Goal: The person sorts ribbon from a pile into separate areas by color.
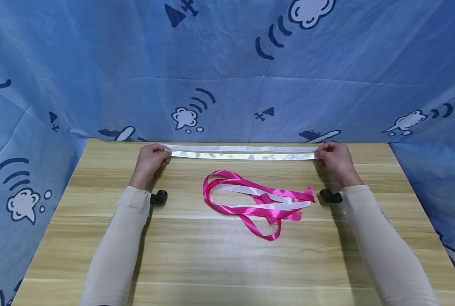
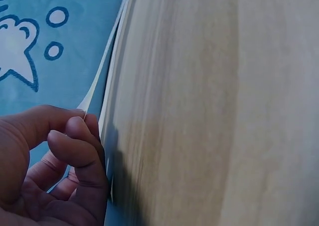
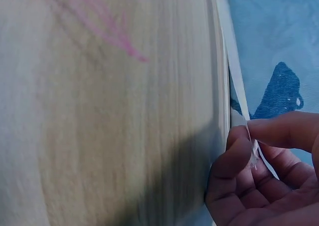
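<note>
A shiny white satin ribbon (image 1: 243, 156) is stretched straight from side to side near the table's far edge. My left hand (image 1: 149, 162) pinches its left end, and my right hand (image 1: 338, 161) pinches the right end. Just behind it, a second white strip (image 1: 243, 148) runs parallel, reaching to both hands. In the left wrist view, thumb and forefinger close on the taut ribbon (image 2: 99, 76). The right wrist view shows the ribbon (image 3: 238, 69) pulled tight, with a frayed end below the fingertips.
Nearer me, a loose looped heap of pink ribbon (image 1: 227, 209) lies mid-table with white ribbon (image 1: 277, 206) among it. The wooden table (image 1: 227, 272) ends at a blue printed cloth (image 1: 227, 55) hanging behind and along both sides. Small black devices (image 1: 159, 197) sit at both wrists.
</note>
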Motion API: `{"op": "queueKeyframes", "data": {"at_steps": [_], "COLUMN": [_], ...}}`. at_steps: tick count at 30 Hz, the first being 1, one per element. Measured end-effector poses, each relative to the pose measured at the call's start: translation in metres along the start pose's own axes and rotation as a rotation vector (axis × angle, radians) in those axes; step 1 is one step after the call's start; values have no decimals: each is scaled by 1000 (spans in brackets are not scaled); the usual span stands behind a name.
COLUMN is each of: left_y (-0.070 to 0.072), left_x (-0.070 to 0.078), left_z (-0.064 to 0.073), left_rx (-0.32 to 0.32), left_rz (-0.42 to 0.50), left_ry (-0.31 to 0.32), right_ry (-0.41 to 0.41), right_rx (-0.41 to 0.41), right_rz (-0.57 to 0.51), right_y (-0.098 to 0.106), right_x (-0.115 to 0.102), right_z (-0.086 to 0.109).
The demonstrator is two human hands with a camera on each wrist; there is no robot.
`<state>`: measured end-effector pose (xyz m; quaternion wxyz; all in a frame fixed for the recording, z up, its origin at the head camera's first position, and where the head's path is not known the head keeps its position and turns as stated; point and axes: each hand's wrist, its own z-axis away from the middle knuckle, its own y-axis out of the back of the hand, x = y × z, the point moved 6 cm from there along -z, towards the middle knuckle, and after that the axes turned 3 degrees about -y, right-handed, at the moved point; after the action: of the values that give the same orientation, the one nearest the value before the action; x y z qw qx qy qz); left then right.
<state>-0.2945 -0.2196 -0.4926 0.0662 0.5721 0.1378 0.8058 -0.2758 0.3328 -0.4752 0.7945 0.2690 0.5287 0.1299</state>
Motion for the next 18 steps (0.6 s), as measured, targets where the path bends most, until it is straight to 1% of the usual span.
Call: {"op": "queueKeyframes", "data": {"at_steps": [5,10,18], "left_y": [-1,-1,-1], "left_x": [1,1,-1], "left_z": [-2,-3,-3], "left_rx": [10,13,20], "left_rz": [-20,2,40], "left_ry": [-14,-35,-46], "right_ry": [5,17,14], "right_rx": [6,22,53], "right_rz": [21,39,67], "right_y": [-1,-3,-3], "right_x": [0,0,-1], "right_z": [-1,-1,2]}}
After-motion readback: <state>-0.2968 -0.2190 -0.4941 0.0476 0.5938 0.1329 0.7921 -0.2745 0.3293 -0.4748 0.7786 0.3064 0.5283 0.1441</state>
